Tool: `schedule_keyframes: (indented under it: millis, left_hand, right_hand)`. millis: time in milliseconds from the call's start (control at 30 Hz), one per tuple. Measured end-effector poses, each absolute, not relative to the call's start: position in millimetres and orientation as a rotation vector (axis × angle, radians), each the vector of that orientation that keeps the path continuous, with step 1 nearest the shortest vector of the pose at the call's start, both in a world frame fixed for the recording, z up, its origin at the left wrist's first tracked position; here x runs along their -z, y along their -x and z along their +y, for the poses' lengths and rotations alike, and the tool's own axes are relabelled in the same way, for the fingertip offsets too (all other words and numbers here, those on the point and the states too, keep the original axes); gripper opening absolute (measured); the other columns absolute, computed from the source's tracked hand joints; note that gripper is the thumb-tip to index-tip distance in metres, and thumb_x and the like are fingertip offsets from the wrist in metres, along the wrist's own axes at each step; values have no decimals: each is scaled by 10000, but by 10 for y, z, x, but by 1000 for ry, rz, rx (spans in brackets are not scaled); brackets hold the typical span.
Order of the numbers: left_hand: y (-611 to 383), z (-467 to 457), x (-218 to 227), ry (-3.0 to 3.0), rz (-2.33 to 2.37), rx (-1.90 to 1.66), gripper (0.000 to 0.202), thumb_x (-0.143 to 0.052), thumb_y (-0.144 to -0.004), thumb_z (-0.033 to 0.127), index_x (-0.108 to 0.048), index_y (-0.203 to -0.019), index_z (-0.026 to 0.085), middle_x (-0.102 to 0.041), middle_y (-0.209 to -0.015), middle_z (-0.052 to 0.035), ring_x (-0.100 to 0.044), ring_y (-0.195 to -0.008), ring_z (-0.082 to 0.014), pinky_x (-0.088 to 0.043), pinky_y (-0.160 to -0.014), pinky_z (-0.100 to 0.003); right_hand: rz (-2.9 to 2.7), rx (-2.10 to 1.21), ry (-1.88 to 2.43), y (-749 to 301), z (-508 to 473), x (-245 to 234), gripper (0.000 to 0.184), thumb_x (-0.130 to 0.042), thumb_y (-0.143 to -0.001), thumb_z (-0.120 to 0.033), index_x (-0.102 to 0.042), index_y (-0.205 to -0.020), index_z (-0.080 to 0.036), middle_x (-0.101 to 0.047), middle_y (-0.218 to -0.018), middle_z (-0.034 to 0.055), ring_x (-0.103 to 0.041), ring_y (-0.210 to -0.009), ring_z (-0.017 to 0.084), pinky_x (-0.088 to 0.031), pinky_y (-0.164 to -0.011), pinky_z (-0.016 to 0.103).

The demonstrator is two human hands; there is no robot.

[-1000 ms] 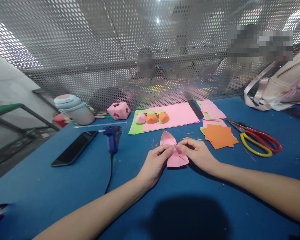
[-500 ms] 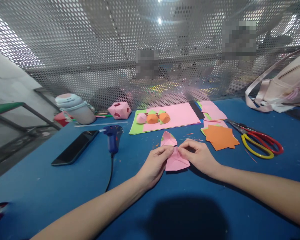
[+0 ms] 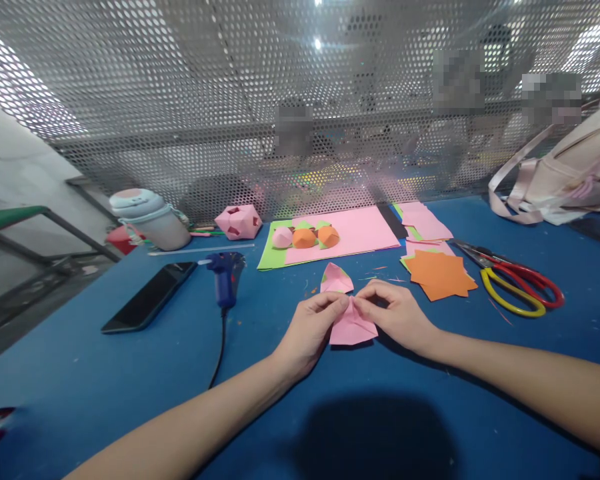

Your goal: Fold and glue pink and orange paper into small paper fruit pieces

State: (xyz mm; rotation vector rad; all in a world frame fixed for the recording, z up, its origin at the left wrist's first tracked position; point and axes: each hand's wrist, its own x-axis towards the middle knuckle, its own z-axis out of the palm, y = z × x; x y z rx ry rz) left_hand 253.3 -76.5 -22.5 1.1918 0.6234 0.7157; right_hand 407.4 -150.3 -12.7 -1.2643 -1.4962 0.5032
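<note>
Both hands pinch a creased piece of pink paper (image 3: 354, 327) low over the blue table. My left hand (image 3: 310, 333) grips its upper left edge between thumb and fingers, and my right hand (image 3: 397, 312) grips the upper right edge close beside it. The paper's lower part flares out toward me. Just beyond the fingertips lies a folded pink paper piece (image 3: 336, 277) with green at its edges; whether it touches the held paper, I cannot tell. Farther back, small pink and orange folded paper shapes (image 3: 304, 238) rest on pink and green sheets (image 3: 365, 230).
To the left are a blue glue gun (image 3: 224, 280) with its cord, a phone (image 3: 150, 298), a lidded cup (image 3: 153, 223) and a pink paper ball (image 3: 239, 221). Orange paper pieces (image 3: 443, 273), scissors (image 3: 515, 283) and a bag (image 3: 575, 163) lie right. A perforated metal panel (image 3: 205, 107) stands behind.
The hands stay nearly in place, still pinching the pink paper. Its lower edge has shifted slightly toward me, and the creases look a little different.
</note>
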Motion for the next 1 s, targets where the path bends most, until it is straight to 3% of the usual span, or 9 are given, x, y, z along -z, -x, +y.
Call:
schedule_keyframes:
  millis: [567, 1000]
  left_hand:
    - [-2506, -834, 136, -1792, 847, -813, 168, -578, -808, 283, -653, -733, 153, -629, -682, 2, -523, -631, -114, -405, -599, -205]
    - [-2522, -852, 151, -1831, 750, -735, 144, -599, -808, 283, -668, -810, 157, -666, -755, -10, -570, -682, -121, -440, -647, -210]
  right_hand:
    - [-1482, -610, 1284, -4051, -1517, 126, 99, -559, -858, -209, -641, -809, -183, -619, -777, -10, -566, -732, 111, -435, -677, 226]
    - [-1588, -453, 1296, -4061, -1506, 164, 140, -495, -867, -137, -526, -735, -174, -539, -728, -10, -510, -682, 109, -407, -639, 240]
